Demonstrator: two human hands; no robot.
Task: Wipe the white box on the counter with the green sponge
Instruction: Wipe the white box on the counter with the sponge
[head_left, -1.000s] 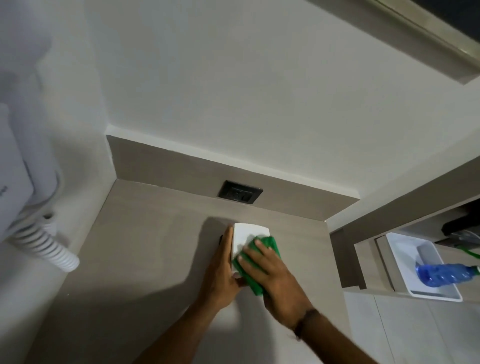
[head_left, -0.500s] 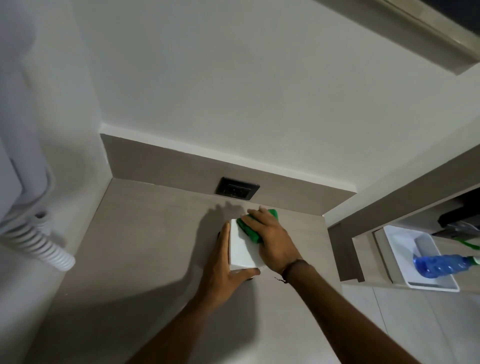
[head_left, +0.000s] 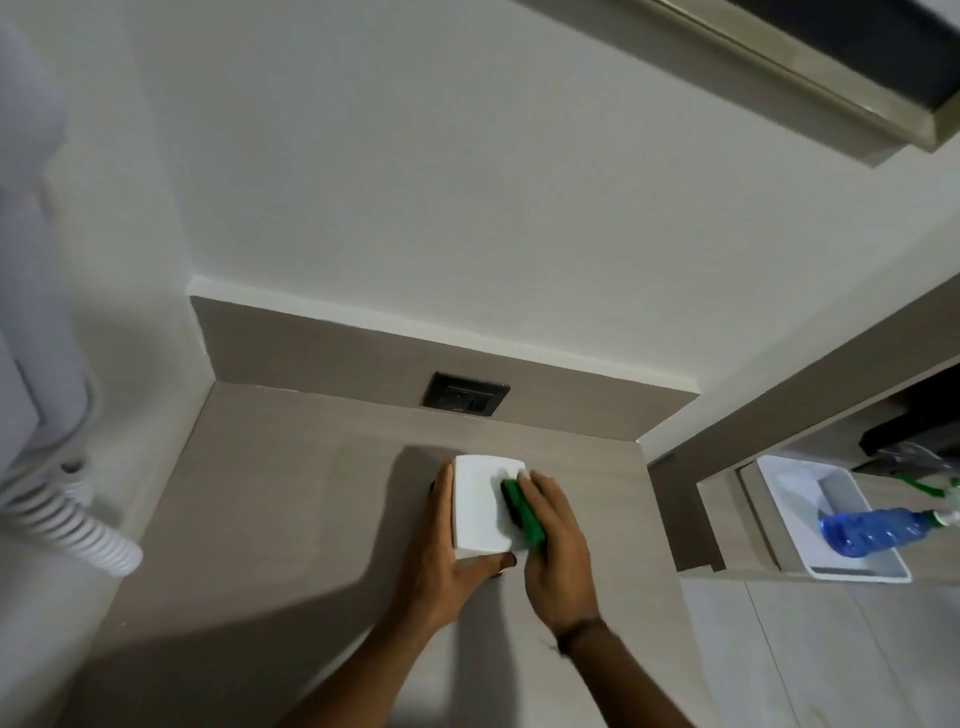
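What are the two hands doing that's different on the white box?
The left hand grips the white box from its left side and near edge, holding it steady; the right hand lies flat on top. The right hand presses the green sponge onto the box; the left hand has no sponge. The right wrist wears a dark band; the left wrist is bare. Both hands touch the box on the counter.
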